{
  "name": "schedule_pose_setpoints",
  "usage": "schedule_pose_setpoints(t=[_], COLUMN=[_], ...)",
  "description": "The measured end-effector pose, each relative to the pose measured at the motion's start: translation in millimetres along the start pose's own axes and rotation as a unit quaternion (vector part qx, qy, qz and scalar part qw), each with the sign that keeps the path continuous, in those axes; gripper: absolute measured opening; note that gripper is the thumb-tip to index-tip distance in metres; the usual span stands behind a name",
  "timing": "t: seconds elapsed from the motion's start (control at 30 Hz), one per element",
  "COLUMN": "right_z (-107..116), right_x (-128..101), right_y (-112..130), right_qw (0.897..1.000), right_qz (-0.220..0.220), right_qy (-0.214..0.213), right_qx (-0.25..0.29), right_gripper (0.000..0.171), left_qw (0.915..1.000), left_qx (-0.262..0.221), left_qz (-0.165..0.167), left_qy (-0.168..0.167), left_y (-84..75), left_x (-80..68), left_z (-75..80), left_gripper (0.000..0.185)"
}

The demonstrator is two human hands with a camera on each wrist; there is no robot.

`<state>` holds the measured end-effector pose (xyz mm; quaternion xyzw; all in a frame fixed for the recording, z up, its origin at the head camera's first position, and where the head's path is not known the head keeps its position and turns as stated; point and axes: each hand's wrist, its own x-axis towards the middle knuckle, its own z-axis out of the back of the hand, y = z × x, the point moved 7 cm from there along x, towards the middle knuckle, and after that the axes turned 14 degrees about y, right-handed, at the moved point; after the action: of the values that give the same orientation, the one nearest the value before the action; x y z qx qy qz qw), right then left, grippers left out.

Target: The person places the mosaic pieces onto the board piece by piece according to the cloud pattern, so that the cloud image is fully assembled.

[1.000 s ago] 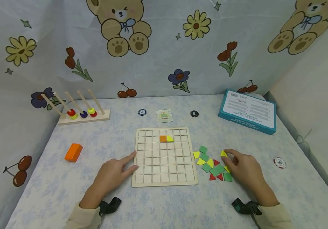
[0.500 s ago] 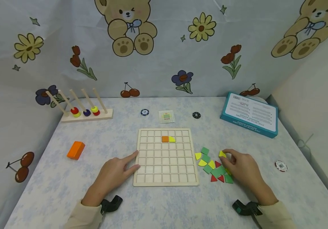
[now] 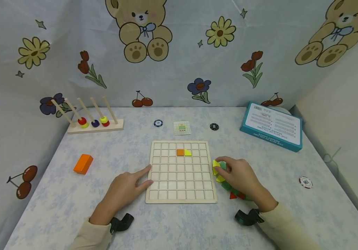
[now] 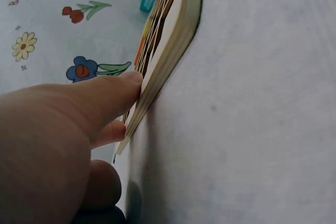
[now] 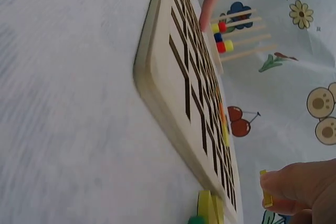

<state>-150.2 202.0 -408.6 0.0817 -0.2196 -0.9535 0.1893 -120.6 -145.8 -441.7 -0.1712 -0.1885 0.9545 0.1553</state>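
Observation:
A wooden grid board (image 3: 181, 177) lies flat on the table. On it, in one row near the far side, an orange square tile (image 3: 180, 152) sits beside a yellow quarter-round tile (image 3: 188, 152). My left hand (image 3: 124, 189) rests at the board's left edge, thumb and index finger extended and touching it. Between thumb and fingers my right hand (image 3: 241, 175) pinches a yellow tile (image 5: 267, 196), raised just off the board's right edge. Beneath that hand lies a loose pile of green tiles (image 3: 226, 185), red triangles (image 3: 233, 196) and yellow tiles (image 3: 220, 178), partly hidden by it.
Behind the board lie a small pattern card (image 3: 182, 128), a blue-and-white chip (image 3: 158, 123) and a black chip (image 3: 214, 126). A peg stand (image 3: 96, 129) with rings and an orange block (image 3: 83, 164) are left. A teal box (image 3: 272, 125) and white-red chip (image 3: 305, 182) are right.
My right hand has moved left from the pile's right side toward the board, carrying the yellow tile. My left hand stays at the board's left edge.

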Motion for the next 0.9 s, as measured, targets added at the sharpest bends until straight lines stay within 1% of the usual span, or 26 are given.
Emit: schedule_pose_setpoints(t=[0.13, 0.23, 0.37, 0.5, 0.63, 0.9], right_z=[-9.0, -17.7, -27.0, -33.5, -39.1, -41.5], right_x=[16.1, 27.8, 38.2, 43.5, 44.8, 44.6], right_y=[16.6, 23.9, 28.2, 27.7, 24.5, 27.3], right_qw=[1.000, 0.999, 0.998, 0.996, 0.996, 0.998], right_qz=[0.024, 0.027, 0.023, 0.022, 0.018, 0.030], right_qy=[0.007, 0.016, 0.017, 0.003, -0.011, -0.027], right_qx=[0.018, 0.033, 0.061, 0.084, 0.084, 0.044], right_gripper=[0.027, 0.027, 0.027, 0.028, 0.028, 0.028], left_qw=[1.0000, 1.0000, 1.0000, 1.0000, 1.0000, 1.0000], left_qx=[0.002, 0.000, -0.002, 0.000, 0.004, 0.003], left_qz=[0.000, 0.002, 0.004, 0.003, -0.001, 0.003], left_qy=[-0.002, 0.000, 0.003, 0.000, -0.005, -0.002], left_y=[-0.9, -0.5, 0.3, 0.5, -0.2, -1.4], left_x=[0.0, 0.5, 1.2, 1.0, 0.2, -0.1], left_z=[0.4, -0.4, -2.5, -3.4, -3.2, -1.5], left_gripper=[0.061, 0.061, 0.062, 0.061, 0.061, 0.061])
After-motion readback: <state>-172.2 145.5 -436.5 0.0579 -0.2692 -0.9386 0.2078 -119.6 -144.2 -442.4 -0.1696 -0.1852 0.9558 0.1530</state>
